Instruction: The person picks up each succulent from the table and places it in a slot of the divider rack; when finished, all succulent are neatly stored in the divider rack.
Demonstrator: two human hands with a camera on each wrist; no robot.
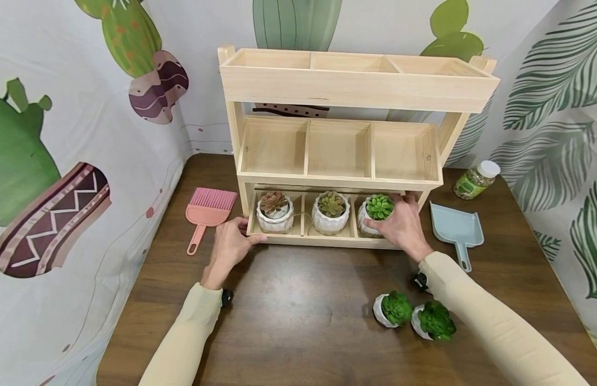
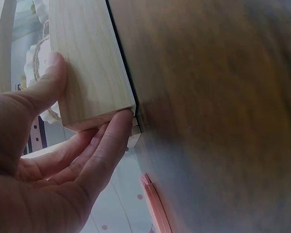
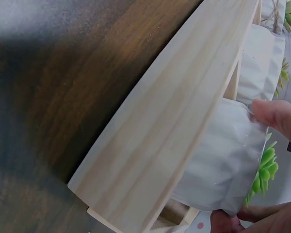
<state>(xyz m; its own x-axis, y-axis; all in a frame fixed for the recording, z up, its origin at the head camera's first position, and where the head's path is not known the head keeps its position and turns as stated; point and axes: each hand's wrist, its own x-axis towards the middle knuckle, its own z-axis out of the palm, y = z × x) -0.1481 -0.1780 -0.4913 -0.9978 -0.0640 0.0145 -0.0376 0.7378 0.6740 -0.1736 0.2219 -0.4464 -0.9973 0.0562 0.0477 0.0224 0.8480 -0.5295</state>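
The wooden plant shelf [image 1: 356,86] has three tiers, each split into three compartments. My left hand [image 1: 231,242] grips the left end of its bottom tier, thumb on the front board [image 2: 89,73] and fingers against the end face. With my right hand [image 1: 403,222] I hold a white pot [image 3: 220,155] with a bright green succulent [image 1: 379,206] in the bottom right compartment, thumb on one side of the rim and fingers on the other. A pot with a brownish succulent [image 1: 273,202] sits in the bottom left compartment, and one with an olive-green succulent [image 1: 331,205] in the middle.
Two small potted green plants [image 1: 396,309] [image 1: 435,321] lie tilted on the brown table [image 1: 289,321] near my right forearm. A pink brush [image 1: 207,212] lies left of the shelf. To its right are a blue dustpan [image 1: 456,228] and a white-lidded jar [image 1: 476,180].
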